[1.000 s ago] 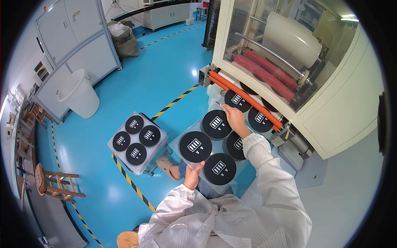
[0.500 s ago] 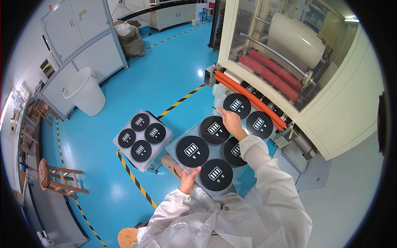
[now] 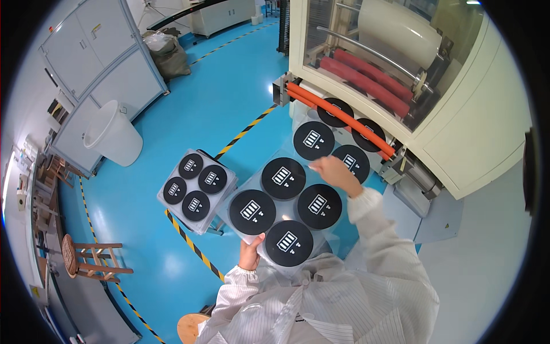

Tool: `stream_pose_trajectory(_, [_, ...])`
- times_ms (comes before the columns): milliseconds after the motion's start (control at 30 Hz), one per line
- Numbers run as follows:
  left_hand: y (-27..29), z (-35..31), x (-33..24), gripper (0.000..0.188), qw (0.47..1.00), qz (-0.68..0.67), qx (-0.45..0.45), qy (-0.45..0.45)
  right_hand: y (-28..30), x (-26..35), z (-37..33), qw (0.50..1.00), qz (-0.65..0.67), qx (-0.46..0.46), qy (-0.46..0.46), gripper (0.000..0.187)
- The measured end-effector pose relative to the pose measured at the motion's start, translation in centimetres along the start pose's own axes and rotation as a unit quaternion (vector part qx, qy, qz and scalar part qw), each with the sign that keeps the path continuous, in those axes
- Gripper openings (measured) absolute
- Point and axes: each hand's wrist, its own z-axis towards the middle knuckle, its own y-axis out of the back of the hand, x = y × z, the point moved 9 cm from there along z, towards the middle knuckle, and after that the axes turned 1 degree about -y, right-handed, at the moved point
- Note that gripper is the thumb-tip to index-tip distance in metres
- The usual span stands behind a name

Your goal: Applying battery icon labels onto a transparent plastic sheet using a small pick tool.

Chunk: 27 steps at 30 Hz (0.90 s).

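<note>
Clear plastic film (image 3: 289, 214) carrying several black discs (image 3: 319, 206) with white printed symbols stretches from the machine's rollers toward me. My left hand (image 3: 250, 254) grips the near left edge of this film, thumb on top beside the nearest disc. Over the film, between the second and third rows of discs, is my right hand (image 3: 338, 174). Its fingers are pinched together; whatever is between them is too small to make out. Part of one far disc is hidden behind that hand.
A cream machine (image 3: 470, 114) with orange rollers (image 3: 344, 120) stands at the far right. To the left, a stack of cut sheets (image 3: 197, 192) rests on a small stand. Farther left are a white bin (image 3: 114, 135) and a wooden stool (image 3: 94, 257).
My right hand has moved rightward across the film from the left side of the discs. A thin dark-tipped tool showed at its fingers before. My left hand keeps its hold.
</note>
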Motion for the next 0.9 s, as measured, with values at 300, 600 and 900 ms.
stream_pose_trajectory(300, [1.5, 1.2, 1.0, 0.045, 0.998, -0.067, 0.0, 0.018, 2.2, -8.3, -19.5, 0.938, 0.147, 0.221, -0.224, 0.014])
stream_pose_trajectory(600, [-1.7, 1.5, -0.1, 0.04, 1.0, -0.011, 0.007, 0.017, 0.0, -6.8, -19.1, 0.821, 0.516, -0.035, -0.24, 0.023])
stream_pose_trajectory(900, [-10.3, 1.7, 0.6, 0.037, 0.988, 0.025, 0.098, 0.113, 3.9, 0.3, -21.8, 0.775, 0.607, -0.014, -0.178, 0.024])
